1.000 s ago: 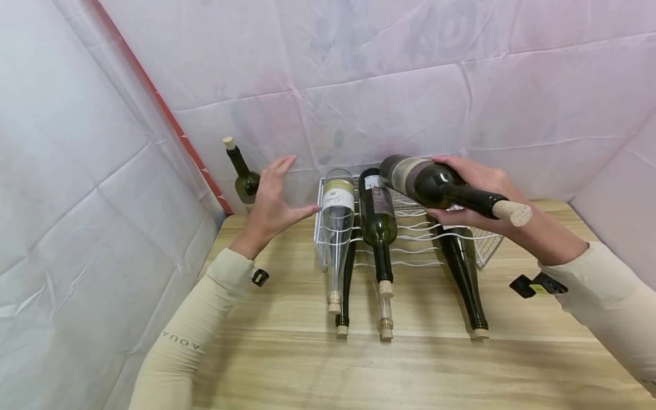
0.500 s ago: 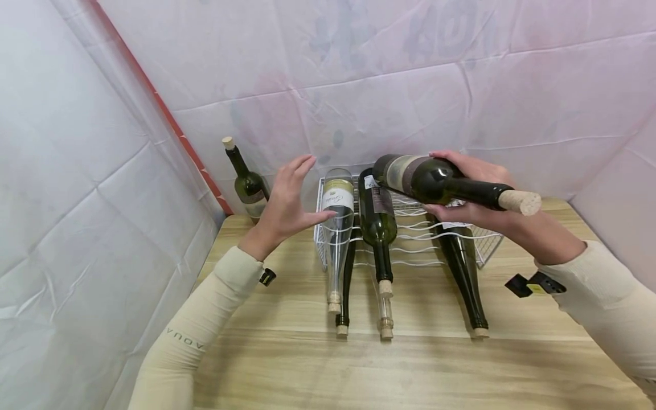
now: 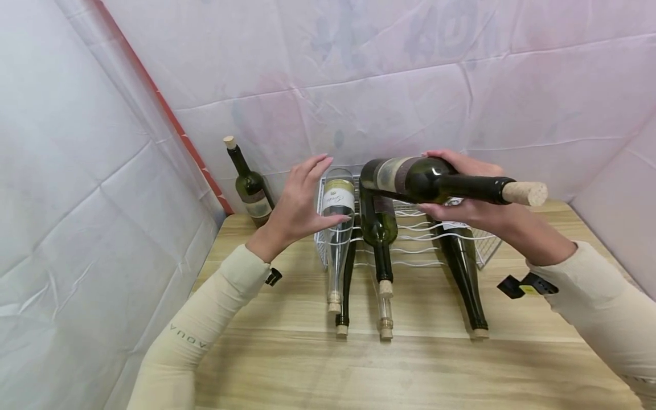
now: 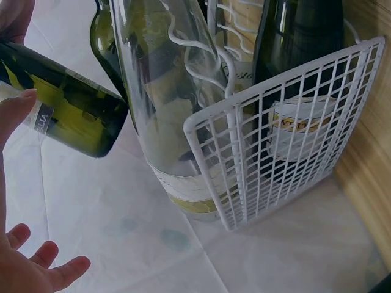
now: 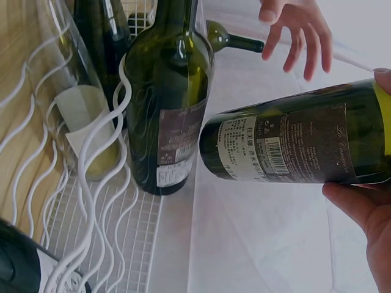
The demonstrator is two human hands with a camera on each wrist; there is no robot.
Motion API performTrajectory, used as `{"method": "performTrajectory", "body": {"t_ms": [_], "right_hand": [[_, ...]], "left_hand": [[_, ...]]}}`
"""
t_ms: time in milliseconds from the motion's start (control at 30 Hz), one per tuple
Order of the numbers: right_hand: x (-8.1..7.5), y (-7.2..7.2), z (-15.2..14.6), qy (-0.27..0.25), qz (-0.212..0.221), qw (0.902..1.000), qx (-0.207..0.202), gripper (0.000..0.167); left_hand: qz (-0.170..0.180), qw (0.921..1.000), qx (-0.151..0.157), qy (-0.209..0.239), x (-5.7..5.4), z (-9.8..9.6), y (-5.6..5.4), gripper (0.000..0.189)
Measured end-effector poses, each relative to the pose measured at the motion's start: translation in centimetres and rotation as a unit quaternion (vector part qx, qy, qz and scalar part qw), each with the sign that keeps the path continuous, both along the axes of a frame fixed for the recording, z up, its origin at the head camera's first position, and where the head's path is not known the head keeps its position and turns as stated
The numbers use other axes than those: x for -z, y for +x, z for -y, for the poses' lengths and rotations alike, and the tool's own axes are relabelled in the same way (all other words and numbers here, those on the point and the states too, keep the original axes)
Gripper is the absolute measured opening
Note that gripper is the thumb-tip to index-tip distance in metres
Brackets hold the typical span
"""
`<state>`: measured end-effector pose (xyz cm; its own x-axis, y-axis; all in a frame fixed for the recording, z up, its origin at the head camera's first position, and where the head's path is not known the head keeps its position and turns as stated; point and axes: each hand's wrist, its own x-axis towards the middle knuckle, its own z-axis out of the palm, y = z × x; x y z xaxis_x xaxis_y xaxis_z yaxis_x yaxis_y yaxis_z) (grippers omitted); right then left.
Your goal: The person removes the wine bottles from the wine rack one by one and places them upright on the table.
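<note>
In the head view my right hand grips a corked dark green wine bottle round its body. The bottle lies nearly level above the white wire wine rack, its base pointing left and its cork toward the right. Its dark printed back label shows in the right wrist view. With fingers and thumb spread, my left hand holds nothing; its thumb overlaps a clear bottle on the rack's upper level. Beside that one rests a dark green bottle, partly covered by the held bottle's base.
Lower in the rack lie a dark bottle at right, another dark bottle and a clear bottle, necks toward me. A corked green bottle stands at the back left of the wooden table. Pale fabric walls enclose it.
My right hand has brought the held bottle leftward and turned it closer to level. My left hand has moved right, to the clear bottle, uncovering more of the standing bottle.
</note>
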<state>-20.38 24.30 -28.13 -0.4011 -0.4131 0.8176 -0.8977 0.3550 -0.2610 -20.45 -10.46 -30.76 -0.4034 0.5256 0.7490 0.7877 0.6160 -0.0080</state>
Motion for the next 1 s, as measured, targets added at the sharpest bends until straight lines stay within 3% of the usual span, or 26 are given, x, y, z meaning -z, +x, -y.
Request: {"method": "performTrajectory", "body": {"t_ms": [167, 400, 800, 1000], "right_hand": [[-0.1, 0.1, 0.2, 0.009, 0.047, 0.9987, -0.018, 0.08], [-0.1, 0.6, 1.2, 0.0, 0.067, 0.9965, -0.05, 0.083], [-0.3, 1.6, 2.1, -0.001, 0.102, 0.9944, -0.027, 0.091], [-0.2, 1.8, 2.5, -0.013, 0.12, 0.992, -0.037, 0.091]], "left_hand": [[0.004, 0.9999, 0.009, 0.004, -0.1, -0.4, 0.0, 0.113], [0.01, 0.9999, 0.012, 0.001, 0.0, -0.8, 0.2, 0.112], [0.003, 0.9998, 0.018, -0.013, -0.3, -1.9, 0.4, 0.112], [0.005, 0.9996, 0.019, -0.022, -0.4, -2.8, 0.4, 0.112]]}}
